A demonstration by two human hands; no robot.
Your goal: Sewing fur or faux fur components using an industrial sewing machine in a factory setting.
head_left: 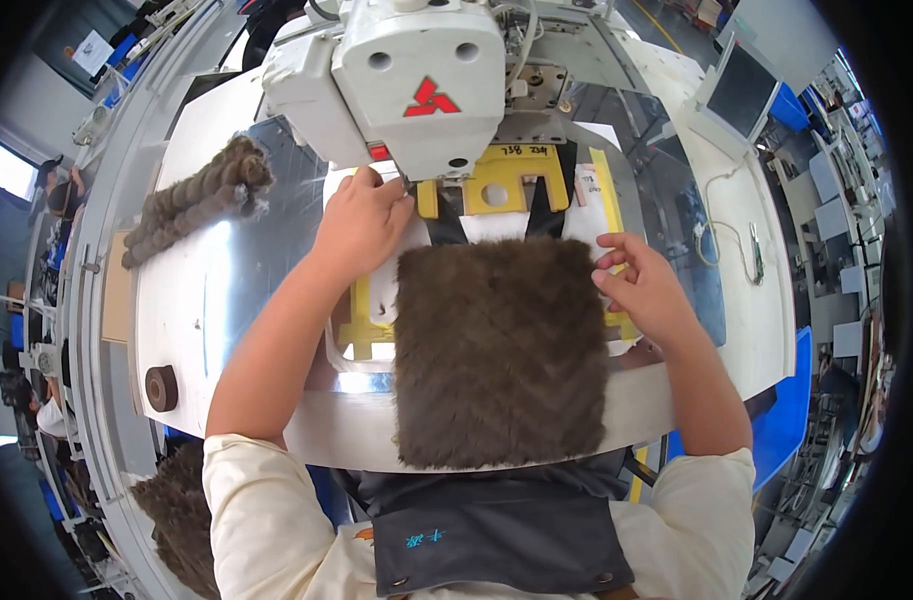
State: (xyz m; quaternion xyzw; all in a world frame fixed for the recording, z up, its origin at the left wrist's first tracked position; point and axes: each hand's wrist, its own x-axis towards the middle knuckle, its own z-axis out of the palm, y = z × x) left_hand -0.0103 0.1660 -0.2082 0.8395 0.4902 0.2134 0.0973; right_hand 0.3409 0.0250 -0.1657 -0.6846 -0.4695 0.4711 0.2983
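Head view shows left hand by machine, grip unclear; right hand, loosely spread, beside brown fur.

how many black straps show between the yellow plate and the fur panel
2: a left strap and a right strap, both at the far edge of the fur panel; more could be hidden under the yellow plate.
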